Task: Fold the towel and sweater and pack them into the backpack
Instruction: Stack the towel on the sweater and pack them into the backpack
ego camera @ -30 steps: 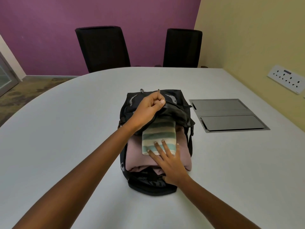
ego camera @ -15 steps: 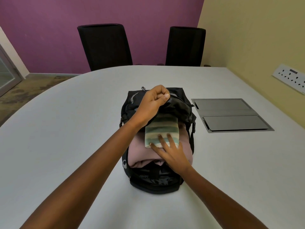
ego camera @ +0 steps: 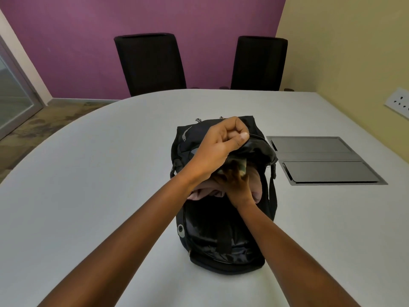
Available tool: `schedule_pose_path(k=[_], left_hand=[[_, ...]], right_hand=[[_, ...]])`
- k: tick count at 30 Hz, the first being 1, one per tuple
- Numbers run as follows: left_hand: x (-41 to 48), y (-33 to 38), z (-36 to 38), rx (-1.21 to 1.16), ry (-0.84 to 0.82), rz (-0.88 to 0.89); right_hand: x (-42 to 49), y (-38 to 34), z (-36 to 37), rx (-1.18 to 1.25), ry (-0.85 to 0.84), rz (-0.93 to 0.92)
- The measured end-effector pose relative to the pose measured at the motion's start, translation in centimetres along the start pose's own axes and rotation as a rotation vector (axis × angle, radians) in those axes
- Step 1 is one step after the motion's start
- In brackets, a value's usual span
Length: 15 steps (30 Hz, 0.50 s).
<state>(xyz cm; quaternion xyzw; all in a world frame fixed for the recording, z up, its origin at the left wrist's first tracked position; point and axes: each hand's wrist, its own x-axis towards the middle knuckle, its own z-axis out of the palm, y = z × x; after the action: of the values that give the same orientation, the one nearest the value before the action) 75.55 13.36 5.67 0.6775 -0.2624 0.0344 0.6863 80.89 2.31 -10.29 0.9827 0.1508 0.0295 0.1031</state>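
At centre frame, on the white oval tabletop (ego camera: 106, 178), a black nylon backpack (ego camera: 221, 238) lies with its mouth open. A person's left hand (ego camera: 223, 147) has its grip clenched on the bag's upper flap edge, holding it raised. The right hand (ego camera: 239, 187), grip released and fingers extended, presses the folded green-and-cream striped towel (ego camera: 242, 166) into the mouth, atop the folded pink sweater (ego camera: 256, 185) bulging from the opening.
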Motion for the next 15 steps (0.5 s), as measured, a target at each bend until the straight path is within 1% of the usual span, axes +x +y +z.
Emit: schedule_pose_path(k=[2,4,5,7,8,10,11,15], left_hand=[[0.1,0.0,0.1,-0.011,-0.018,0.003],[0.2,-0.1,0.0,-0.037,-0.029,0.006],[0.2,-0.3,-0.1,-0.046,-0.022,0.0],[0.3,-1.0,-0.4,-0.044,0.006,-0.027],[0.3,-1.5,-0.4,-0.032,0.022,-0.048],[0.2,-2.4,-0.4,0.002,0.063,-0.099],[0.1,-2.9,-0.3,0.015,0.087,-0.127],[-0.4,-4.8,-0.1,0.089,0.159,-0.238]], right_hand=[[1.0,0.1,0.5,0.069,-0.045,-0.029],[1.6,0.4,0.4,0.106,-0.047,-0.02],[1.7,0.4,0.2,0.096,-0.044,-0.028],[1.3,0.3,0.5,0.042,-0.089,-0.054],[0.9,0.0,1.0,0.021,-0.066,-0.057],[-0.2,-0.5,1.4,0.075,0.046,-0.02],[-1.1,-0.5,1.4,0.118,0.092,-0.046],[-6.6,-0.7,0.4,0.235,0.351,-0.283]])
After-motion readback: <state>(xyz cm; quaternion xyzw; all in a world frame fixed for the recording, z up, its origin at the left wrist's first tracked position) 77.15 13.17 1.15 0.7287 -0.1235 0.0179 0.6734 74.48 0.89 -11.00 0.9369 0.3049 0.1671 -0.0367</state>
